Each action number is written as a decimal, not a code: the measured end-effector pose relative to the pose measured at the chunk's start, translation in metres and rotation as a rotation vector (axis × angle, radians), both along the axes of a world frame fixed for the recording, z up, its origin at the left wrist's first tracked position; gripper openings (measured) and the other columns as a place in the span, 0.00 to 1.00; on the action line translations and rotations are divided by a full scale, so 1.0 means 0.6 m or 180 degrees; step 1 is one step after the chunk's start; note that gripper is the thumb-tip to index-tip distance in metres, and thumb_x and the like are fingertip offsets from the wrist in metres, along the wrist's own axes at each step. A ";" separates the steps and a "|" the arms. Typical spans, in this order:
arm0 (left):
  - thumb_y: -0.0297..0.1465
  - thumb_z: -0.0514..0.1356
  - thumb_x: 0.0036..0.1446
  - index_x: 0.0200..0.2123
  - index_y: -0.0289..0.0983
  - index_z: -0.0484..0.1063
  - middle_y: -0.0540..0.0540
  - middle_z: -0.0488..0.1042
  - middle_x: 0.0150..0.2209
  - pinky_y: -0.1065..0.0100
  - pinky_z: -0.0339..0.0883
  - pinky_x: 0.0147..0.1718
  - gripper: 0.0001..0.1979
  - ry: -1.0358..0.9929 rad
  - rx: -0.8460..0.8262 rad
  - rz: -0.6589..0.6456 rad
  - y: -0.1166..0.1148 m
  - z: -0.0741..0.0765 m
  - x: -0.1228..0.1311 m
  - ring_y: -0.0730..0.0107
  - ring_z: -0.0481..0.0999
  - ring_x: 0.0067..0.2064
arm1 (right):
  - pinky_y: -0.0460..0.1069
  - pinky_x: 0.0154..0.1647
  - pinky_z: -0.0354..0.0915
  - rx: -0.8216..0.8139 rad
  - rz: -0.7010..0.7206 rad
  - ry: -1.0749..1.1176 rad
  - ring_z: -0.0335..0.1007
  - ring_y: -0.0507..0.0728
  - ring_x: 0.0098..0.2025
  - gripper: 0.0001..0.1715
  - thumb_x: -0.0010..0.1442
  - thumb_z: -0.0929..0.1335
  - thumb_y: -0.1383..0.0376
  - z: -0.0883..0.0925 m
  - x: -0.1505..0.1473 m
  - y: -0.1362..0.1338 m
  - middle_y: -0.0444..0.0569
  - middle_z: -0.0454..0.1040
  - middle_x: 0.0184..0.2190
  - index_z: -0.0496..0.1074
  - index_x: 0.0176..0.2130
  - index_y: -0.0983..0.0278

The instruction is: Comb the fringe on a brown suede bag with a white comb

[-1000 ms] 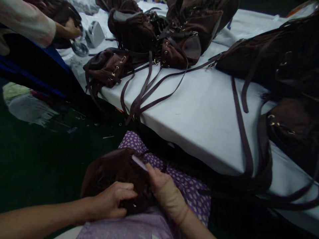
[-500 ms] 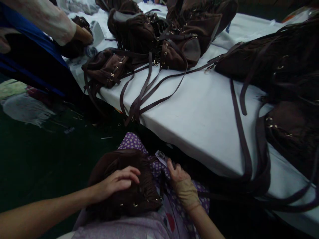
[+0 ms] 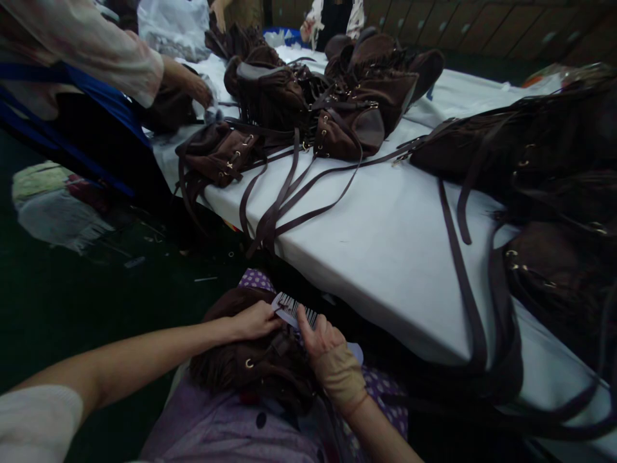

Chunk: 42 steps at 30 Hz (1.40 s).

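A dark brown fringed bag (image 3: 236, 370) with gold-coloured eyelets lies across my lap. My left hand (image 3: 255, 321) is closed at its upper edge, gripping part of the bag; exactly which part is hidden under the fingers. My right hand (image 3: 328, 344), with a tan wrap round the wrist, grips a white wide-toothed comb (image 3: 288, 310). The comb's far end touches or nearly touches my left fingers, and its teeth point up and away from me.
A white-covered table (image 3: 366, 225) stands ahead, bearing several brown bags (image 3: 274, 90) with long straps (image 3: 279, 199) trailing over its edge. More bags (image 3: 554, 148) are heaped at right. A co-worker's arm (image 3: 178, 80) reaches in at left; another person (image 3: 332, 22) stands behind the table.
My left hand went from loosely resting on the bag to closed at its upper edge. My right hand brought the comb left, over the bag. The view tilted up slightly.
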<state>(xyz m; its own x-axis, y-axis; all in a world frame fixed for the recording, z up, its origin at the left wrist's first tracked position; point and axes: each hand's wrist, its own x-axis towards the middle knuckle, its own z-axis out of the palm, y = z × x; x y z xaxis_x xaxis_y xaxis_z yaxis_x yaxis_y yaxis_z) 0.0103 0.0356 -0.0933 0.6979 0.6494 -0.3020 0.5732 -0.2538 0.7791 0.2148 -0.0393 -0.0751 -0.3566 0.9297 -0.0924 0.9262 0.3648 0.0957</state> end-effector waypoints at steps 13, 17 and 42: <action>0.39 0.39 0.67 0.31 0.36 0.70 0.46 0.67 0.32 0.66 0.66 0.38 0.24 -0.0102 0.0284 0.0586 0.011 -0.029 -0.050 0.67 0.68 0.35 | 0.46 0.25 0.62 -0.0784 -0.0336 -0.0242 0.70 0.54 0.27 0.37 0.54 0.59 0.82 -0.017 0.137 -0.086 0.53 0.73 0.34 0.63 0.59 0.61; 0.37 0.53 0.61 0.51 0.37 0.70 0.37 0.62 0.57 0.55 0.56 0.57 0.18 -0.0587 0.0302 0.0456 -0.010 -0.039 -0.014 0.55 0.61 0.58 | 0.46 0.26 0.62 -0.0547 -0.0374 -0.0143 0.69 0.54 0.27 0.36 0.56 0.59 0.81 -0.002 0.115 -0.070 0.50 0.71 0.31 0.60 0.61 0.62; 0.36 0.49 0.63 0.37 0.35 0.71 0.43 0.73 0.38 0.64 0.65 0.46 0.14 -0.0387 0.0205 0.1426 -0.021 -0.057 0.042 0.63 0.71 0.43 | 0.47 0.45 0.70 -0.0742 -0.1440 0.3049 0.76 0.54 0.44 0.24 0.68 0.53 0.62 -0.057 0.004 -0.024 0.49 0.78 0.45 0.65 0.57 0.62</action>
